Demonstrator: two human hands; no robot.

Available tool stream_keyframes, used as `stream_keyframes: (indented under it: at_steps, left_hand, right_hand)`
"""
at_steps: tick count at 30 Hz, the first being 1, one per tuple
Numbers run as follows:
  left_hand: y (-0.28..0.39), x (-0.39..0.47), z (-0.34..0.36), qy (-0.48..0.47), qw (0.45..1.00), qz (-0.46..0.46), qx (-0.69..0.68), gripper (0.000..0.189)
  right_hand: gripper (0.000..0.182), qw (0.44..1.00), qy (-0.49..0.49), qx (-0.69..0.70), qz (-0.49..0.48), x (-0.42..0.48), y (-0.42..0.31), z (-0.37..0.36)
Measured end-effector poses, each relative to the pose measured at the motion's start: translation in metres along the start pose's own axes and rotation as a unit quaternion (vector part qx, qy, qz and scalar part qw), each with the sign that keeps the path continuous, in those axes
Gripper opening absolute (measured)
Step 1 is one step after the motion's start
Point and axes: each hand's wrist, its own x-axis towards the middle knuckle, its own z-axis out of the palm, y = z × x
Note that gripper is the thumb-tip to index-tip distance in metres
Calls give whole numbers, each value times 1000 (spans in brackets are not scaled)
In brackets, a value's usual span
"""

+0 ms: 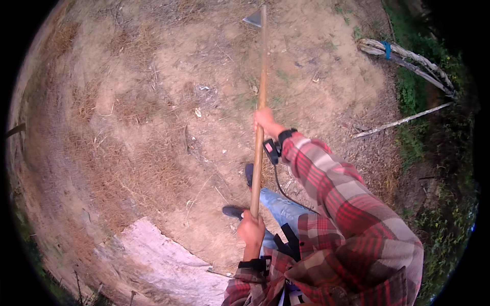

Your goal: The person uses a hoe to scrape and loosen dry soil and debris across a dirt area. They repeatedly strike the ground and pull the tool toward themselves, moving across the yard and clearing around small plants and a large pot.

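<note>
A long-handled hoe stretches away from me, its wooden handle (263, 76) running up the middle of the view. At the far end, the grey metal blade (253, 19) points left, over or on the dry soil; contact cannot be made out. My right hand (264, 120) wraps the handle around its middle. Lower down, my left hand (251, 230) grips the near end, close to my body. A black strap with a small cabled device (271, 151) sits at my right wrist. Both dark shoes (232, 211) stand on the ground left of my jeans.
Dry straw (153, 179) and bare dirt spread on the left. A pale sheet (160, 252) lies on the ground at lower left. On the right, twisted woody stems (413, 57) bear a blue tie, and a thin pole (402, 120) slants below them beside green plants (440, 229).
</note>
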Motion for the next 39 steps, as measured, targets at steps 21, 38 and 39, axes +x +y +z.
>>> stream_keyframes:
  at_steps: [21, 38, 39]
  left_hand:
    - [-118, -201, -14, -225, 960, -160, 46, 29]
    - [-75, -157, 16, -200, 960, -193, -45, 31]
    - [-78, -179, 5, -206, 957, -202, -36, 32]
  right_hand:
    - [15, 984, 41, -35, 168, -222, 137, -14]
    - [12, 976, 17, -208, 66, -150, 136, 1]
    - [15, 976, 20, -204, 68, -164, 169, -11]
